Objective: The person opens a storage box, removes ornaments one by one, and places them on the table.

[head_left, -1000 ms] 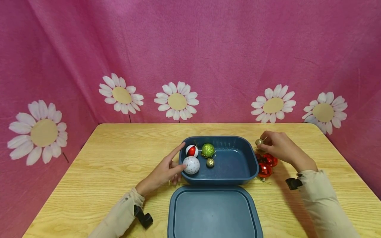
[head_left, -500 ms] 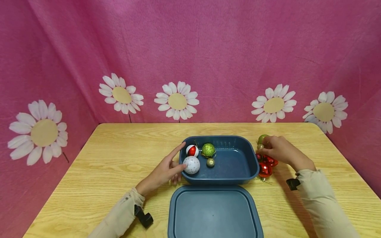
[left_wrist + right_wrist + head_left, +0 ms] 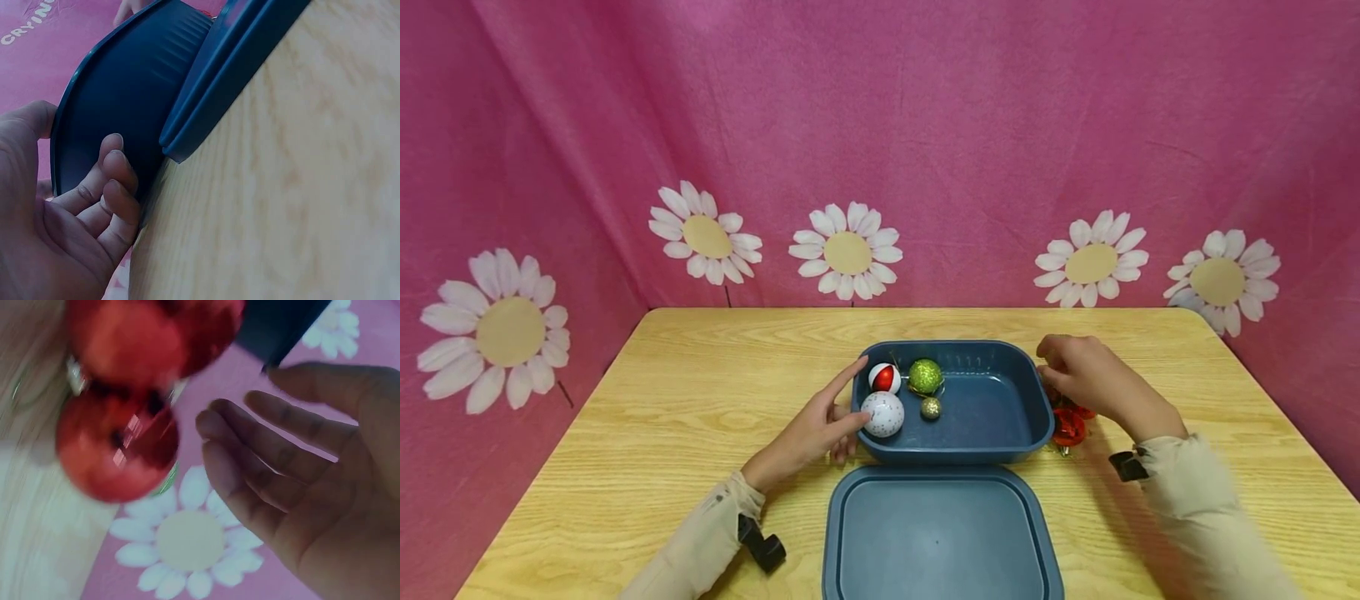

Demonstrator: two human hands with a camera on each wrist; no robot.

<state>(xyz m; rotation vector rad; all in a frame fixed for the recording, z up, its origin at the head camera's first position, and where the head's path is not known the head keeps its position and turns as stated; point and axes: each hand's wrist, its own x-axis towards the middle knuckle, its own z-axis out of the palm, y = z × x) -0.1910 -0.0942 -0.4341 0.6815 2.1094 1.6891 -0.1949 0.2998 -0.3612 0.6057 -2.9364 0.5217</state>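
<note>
A dark blue plastic box [image 3: 955,454] holds a white speckled ball [image 3: 883,414], a red-and-white ball [image 3: 884,379], a green glitter ball [image 3: 925,377] and a small gold ball [image 3: 930,408], grouped at its left. My left hand [image 3: 808,437] holds the box's left side, thumb over the rim and several fingers against the outer wall [image 3: 119,106]. Just beyond the right rim is my right hand [image 3: 1097,379], with loosely bent fingers and nothing visible between them in the right wrist view. Shiny red Christmas balls [image 3: 119,444] lie beside it, partly covered in the head view.
The box's blue lid [image 3: 940,533] lies flat in front of it, nearest the body. All stands on a wooden table [image 3: 715,367], with a pink daisy-print curtain [image 3: 962,167] behind. A black strap [image 3: 760,546] hangs from the left sleeve.
My right hand let go of the small gold ball beside a green one right of the box, then shifted slightly left; both are now out of sight behind it. The left hand stayed put.
</note>
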